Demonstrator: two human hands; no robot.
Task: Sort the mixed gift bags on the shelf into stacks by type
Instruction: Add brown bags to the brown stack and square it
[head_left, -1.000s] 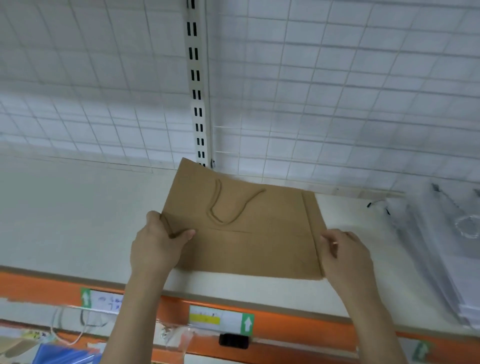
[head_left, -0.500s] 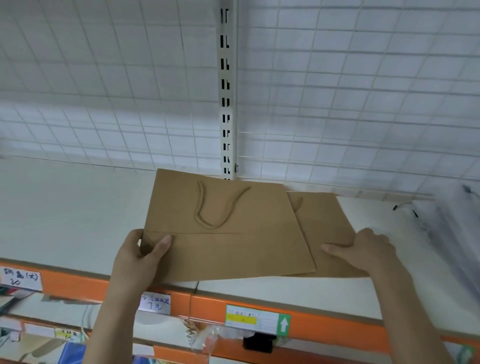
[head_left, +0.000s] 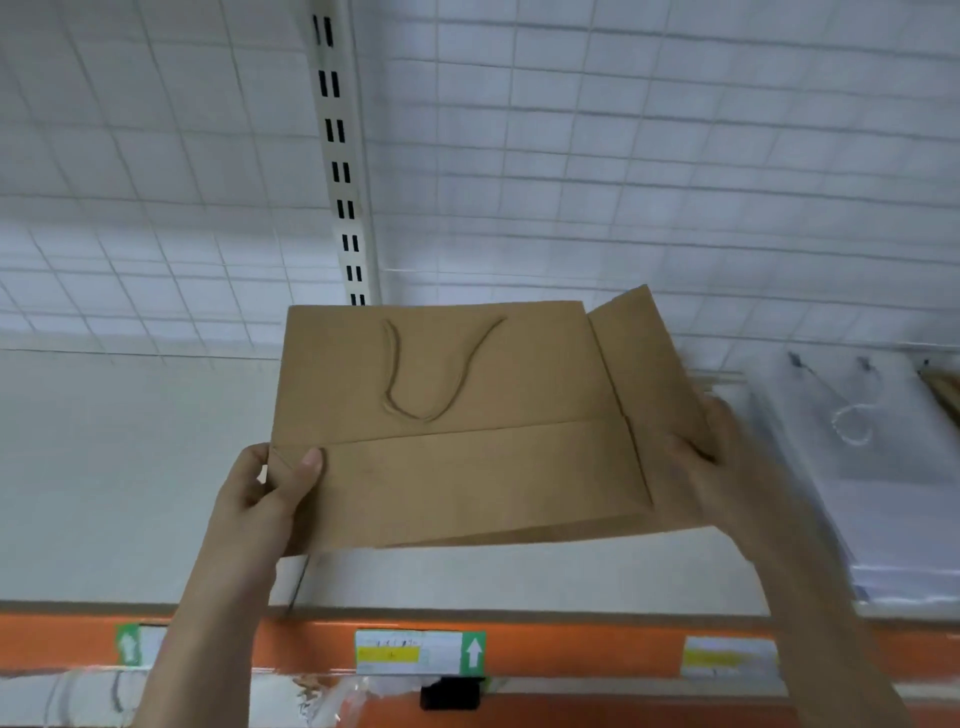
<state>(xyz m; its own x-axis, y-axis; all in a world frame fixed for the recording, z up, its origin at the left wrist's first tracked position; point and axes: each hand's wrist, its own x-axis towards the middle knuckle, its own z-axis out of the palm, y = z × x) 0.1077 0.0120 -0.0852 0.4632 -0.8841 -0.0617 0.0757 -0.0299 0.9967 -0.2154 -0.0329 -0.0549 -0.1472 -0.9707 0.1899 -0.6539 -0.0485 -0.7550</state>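
Note:
A flat brown kraft paper gift bag (head_left: 457, 452) with a twisted cord handle is lifted above the white shelf (head_left: 104, 493). My left hand (head_left: 270, 499) pinches its lower left corner, thumb on top. A second brown bag (head_left: 649, 374) sticks out from under the first one at the right, skewed. My right hand (head_left: 706, 467) grips that second bag at its right edge. The hand is blurred. A stack of clear plastic gift bags (head_left: 872, 467) with white cord handles lies on the shelf at the right.
White wire grid panels (head_left: 623, 182) and a slotted upright (head_left: 337, 156) close off the back of the shelf. An orange front rail (head_left: 571, 649) carries price labels. The corner of another brown item (head_left: 943, 389) shows at the far right edge.
Both bags have risen off the shelf and moved right. The lower bag has swung out further at the top right. My right hand went from resting flat on it to gripping its edge.

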